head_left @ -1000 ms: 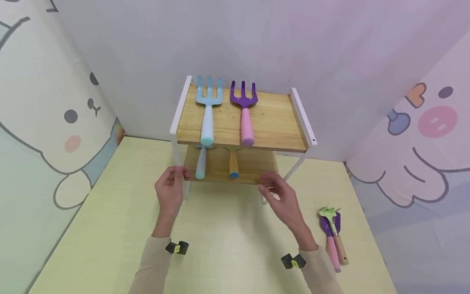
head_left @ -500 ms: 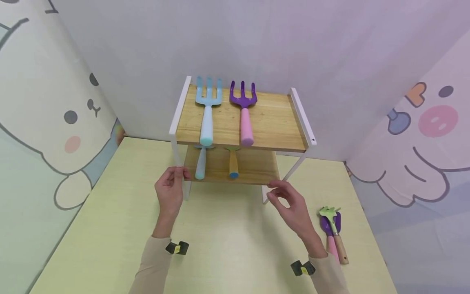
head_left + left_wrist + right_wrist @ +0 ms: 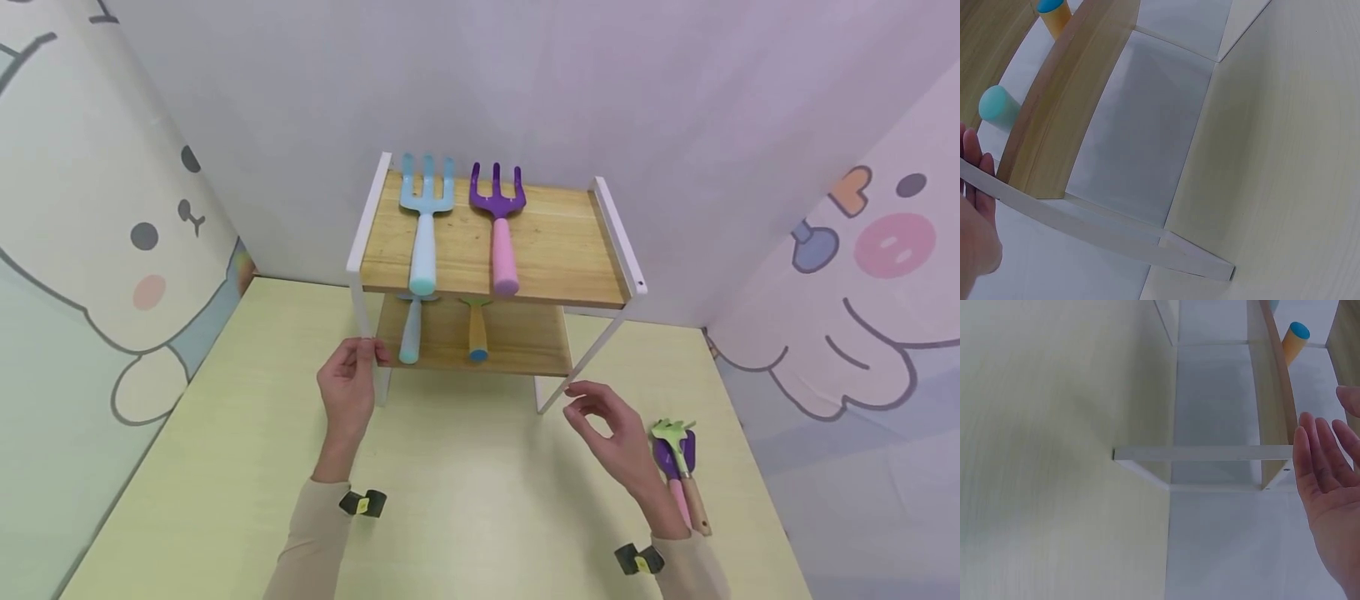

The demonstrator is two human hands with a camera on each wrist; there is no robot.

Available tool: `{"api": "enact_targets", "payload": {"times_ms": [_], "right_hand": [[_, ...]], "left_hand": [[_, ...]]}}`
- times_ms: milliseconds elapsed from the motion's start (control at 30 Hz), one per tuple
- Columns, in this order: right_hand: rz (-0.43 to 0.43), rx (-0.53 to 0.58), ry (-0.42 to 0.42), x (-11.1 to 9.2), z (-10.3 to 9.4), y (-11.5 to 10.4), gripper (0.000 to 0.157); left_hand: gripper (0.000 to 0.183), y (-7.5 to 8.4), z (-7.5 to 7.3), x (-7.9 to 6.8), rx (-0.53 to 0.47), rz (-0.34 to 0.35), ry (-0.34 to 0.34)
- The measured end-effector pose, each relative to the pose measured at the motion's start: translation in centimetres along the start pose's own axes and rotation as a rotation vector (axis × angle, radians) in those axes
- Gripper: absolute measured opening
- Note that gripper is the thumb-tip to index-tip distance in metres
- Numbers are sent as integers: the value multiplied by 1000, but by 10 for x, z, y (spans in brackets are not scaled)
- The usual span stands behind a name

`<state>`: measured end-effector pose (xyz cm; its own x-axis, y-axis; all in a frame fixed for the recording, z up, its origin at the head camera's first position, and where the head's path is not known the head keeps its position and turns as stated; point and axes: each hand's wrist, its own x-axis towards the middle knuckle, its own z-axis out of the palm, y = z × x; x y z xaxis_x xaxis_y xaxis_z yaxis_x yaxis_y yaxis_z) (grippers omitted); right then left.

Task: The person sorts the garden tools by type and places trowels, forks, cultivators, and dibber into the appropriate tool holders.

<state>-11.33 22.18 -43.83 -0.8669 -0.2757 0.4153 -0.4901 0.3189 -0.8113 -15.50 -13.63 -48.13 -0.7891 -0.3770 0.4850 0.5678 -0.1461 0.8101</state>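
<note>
My left hand pinches the left front leg of a two-tier rack with wooden shelves, and its fingers wrap behind the white post. Near the right front leg is my right hand, its fingers loosely bent with nothing between them; whether they touch the post is unclear. On the top shelf lie a light blue hand fork and a purple hand fork with a pink handle. The lower shelf bears a tool with a light blue handle and one with an orange handle; their heads are mostly hidden.
Right of my right hand, a green hand rake with a wooden handle lies over purple-headed tools on the pale table. A grey curtain wall stands behind the rack, with cartoon-printed panels at both sides.
My right hand has moved right and toward me, from the lower shelf's front edge to beside the right front leg. My left hand stays on its post.
</note>
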Motion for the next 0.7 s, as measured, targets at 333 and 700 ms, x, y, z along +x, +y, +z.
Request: {"api": "enact_targets", "payload": {"times_ms": [333, 700], "right_hand": [[45, -54, 12, -22, -13, 38, 41], [68, -110, 40, -44, -28, 53, 39]], "left_hand": [[25, 1, -1, 1, 8, -5, 7], [24, 0, -1, 0, -4, -9, 7]]}}
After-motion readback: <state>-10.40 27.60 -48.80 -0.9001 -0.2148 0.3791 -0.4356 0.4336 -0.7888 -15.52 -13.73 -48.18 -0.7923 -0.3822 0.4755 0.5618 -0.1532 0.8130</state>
